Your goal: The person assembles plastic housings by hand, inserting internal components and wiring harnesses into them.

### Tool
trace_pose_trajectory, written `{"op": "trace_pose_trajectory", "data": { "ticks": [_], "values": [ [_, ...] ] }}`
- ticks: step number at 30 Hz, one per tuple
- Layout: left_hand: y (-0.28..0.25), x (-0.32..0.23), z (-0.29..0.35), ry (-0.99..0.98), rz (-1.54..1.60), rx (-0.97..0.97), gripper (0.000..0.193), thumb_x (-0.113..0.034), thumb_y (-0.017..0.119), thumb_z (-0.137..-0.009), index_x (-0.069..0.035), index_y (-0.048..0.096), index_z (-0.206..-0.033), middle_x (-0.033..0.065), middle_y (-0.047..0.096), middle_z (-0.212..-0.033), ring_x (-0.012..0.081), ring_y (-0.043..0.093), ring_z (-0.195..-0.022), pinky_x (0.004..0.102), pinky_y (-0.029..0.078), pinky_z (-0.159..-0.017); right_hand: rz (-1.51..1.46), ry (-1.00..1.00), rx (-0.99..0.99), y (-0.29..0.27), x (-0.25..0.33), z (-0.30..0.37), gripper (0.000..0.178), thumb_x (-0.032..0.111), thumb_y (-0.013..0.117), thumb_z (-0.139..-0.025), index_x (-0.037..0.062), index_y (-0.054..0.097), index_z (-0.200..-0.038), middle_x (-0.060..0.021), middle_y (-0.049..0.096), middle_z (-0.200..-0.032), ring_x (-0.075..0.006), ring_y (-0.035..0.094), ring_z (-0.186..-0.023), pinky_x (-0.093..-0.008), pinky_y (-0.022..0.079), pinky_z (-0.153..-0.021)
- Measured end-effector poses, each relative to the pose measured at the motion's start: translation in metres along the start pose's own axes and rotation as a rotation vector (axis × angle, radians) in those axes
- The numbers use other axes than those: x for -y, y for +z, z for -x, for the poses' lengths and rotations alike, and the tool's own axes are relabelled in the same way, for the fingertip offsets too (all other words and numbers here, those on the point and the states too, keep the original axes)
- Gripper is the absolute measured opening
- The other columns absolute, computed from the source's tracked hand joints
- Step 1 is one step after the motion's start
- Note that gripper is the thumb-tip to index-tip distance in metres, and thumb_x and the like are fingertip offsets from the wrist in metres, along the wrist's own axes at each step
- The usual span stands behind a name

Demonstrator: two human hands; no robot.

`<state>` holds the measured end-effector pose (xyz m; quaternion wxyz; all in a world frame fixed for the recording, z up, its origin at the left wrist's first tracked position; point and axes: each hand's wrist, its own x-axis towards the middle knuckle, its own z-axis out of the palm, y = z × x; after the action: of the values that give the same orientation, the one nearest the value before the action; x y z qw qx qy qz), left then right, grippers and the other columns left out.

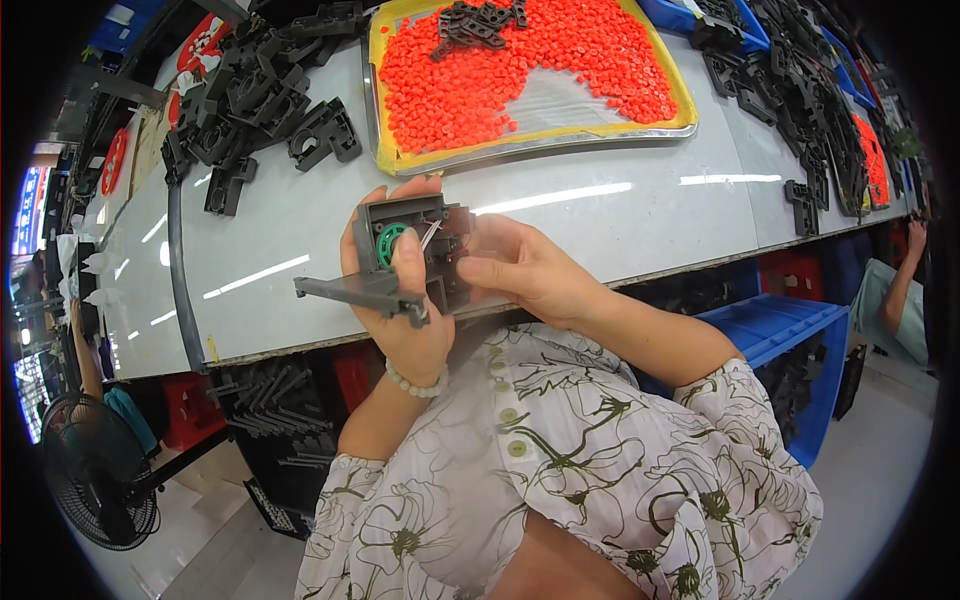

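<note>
Above the table's near edge, my left hand (402, 335) is wrapped round a dark grey plastic housing (398, 210), its thumb pressing inside next to a green ring-shaped wheel (386, 246). A long grey arm-like part (362, 291) juts to the left below the wheel; whether it is joined to the housing I cannot tell. A thin pale strip (431, 234) slants beside the thumb. From the right, my right hand (540, 270) grips the housing's right side between thumb and fingers. That side is partly hidden and smeared by motion.
Beyond my hands, a yellow-rimmed metal tray (560, 134) holds many small red-orange pieces and a few grey parts (475, 28). Grey housings (250, 95) are heaped at left, more parts (780, 95) at right. A blue crate (825, 370) and black fan (95, 470) flank me. Another person's arm (900, 280) shows far right.
</note>
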<state>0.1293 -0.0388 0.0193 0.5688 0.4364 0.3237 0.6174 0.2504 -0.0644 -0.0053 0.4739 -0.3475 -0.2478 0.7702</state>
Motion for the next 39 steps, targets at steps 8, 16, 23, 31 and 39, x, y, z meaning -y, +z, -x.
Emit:
{"op": "trace_pose_trajectory", "data": {
  "ticks": [8,16,23,31,39],
  "values": [
    [-0.004,0.000,-0.002,0.113,-0.149,0.119,0.041,-0.017,0.044,-0.088,0.001,0.033,-0.123,0.0269,0.047,-0.120,0.0344,0.046,-0.116,0.0404,0.045,-0.092,-0.027,-0.054,0.158,0.002,0.003,0.004,0.041,0.019,0.061,-0.085,-0.0037,0.050,-0.118,-0.0067,0.057,-0.109,-0.0115,0.054,-0.096,-0.0268,0.042,-0.087],
    [-0.001,0.004,0.001,0.072,-0.073,0.082,0.040,-0.018,0.043,-0.088,0.001,0.034,-0.121,0.0269,0.047,-0.120,0.0348,0.046,-0.116,0.0408,0.046,-0.092,-0.004,-0.098,0.136,0.001,0.001,0.008,0.040,0.015,0.062,-0.085,-0.0043,0.051,-0.118,-0.0070,0.059,-0.108,-0.0120,0.054,-0.099,-0.0271,0.041,-0.090],
    [0.003,-0.005,-0.001,-0.077,0.093,0.026,0.041,-0.019,0.045,-0.089,-0.003,0.029,-0.123,0.0246,0.047,-0.122,0.0292,0.049,-0.112,0.0381,0.044,-0.093,0.122,-0.041,0.153,-0.007,0.017,0.005,0.040,0.012,0.067,-0.081,-0.0035,0.053,-0.115,-0.0063,0.060,-0.103,-0.0121,0.056,-0.095,-0.0271,0.044,-0.087],
    [0.000,-0.002,0.001,-0.062,0.063,0.073,0.043,-0.020,0.046,-0.089,-0.002,0.028,-0.123,0.0245,0.047,-0.122,0.0288,0.050,-0.111,0.0377,0.046,-0.090,1.143,-0.964,-0.158,-0.007,0.037,0.012,0.036,0.012,0.075,-0.066,0.0068,0.064,-0.100,-0.0058,0.059,-0.088,-0.0225,0.056,-0.078,-0.0315,0.046,-0.069],
    [-0.003,0.005,0.003,0.029,-0.060,0.104,0.043,-0.022,0.049,-0.088,0.001,0.031,-0.120,0.0227,0.052,-0.117,0.0240,0.052,-0.106,0.0357,0.046,-0.089,1.255,-1.002,-0.196,-0.007,0.032,0.009,0.029,0.010,0.073,-0.068,0.0048,0.063,-0.094,-0.0065,0.058,-0.086,-0.0244,0.054,-0.076,-0.0343,0.046,-0.065]
  ]
}}
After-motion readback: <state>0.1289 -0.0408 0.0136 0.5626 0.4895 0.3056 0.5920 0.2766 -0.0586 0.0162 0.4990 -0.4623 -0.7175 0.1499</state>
